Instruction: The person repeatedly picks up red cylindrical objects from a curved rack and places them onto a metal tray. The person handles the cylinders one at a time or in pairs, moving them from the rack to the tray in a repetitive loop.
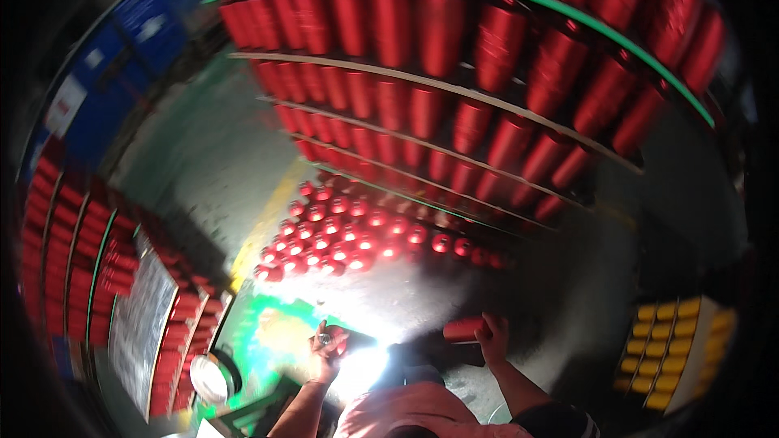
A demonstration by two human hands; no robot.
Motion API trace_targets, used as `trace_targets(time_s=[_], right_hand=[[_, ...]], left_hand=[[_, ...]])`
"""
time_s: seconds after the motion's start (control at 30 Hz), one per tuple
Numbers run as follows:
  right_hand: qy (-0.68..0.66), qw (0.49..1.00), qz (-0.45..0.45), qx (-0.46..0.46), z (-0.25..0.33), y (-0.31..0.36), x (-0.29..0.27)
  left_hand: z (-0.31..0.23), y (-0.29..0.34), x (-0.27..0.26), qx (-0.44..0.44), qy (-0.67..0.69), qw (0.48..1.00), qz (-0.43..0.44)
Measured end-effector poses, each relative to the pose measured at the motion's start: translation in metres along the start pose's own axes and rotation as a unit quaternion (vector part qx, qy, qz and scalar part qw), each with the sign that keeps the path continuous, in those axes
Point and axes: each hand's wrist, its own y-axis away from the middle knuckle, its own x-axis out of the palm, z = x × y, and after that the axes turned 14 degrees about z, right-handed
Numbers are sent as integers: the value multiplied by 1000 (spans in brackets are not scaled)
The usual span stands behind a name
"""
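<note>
My left hand (323, 363) is closed around a red bottle (337, 345), whose metallic neck points up between my fingers. My right hand (493, 341) grips a second red bottle (462, 330), lying roughly level, its far end pointing left. The two bottles are apart, one on each side of my body. Beyond my hands, several red bottles (324, 239) stand upright in rows on the floor, with their rounded shoulders and small necks showing. A bright glare between my hands washes out detail there.
Ahead rises a tall stack of red bottles (438, 32) in layers parted by thin boards (454, 81). Another red stack (81, 251) is at the left, near a white round container (213, 379). A crate of yellow cylinders (665, 345) stands right. Blue cabinets (122, 40) line the far left.
</note>
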Motion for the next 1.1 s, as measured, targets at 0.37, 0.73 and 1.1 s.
trace_targets(time_s=[0.37, 0.73, 1.1], right_hand=[[-290, 913, 238, -159, 261, -95, 119], [-475, 767, 430, -43, 541, 24, 320], [-595, 520, 607, 89, 811, 134, 500]], left_hand=[[-11, 207, -91, -155, 81, 939, -296], [96, 379, -238, -199, 201, 834, -474], [254, 475, -411, 126, 479, 564, -661]])
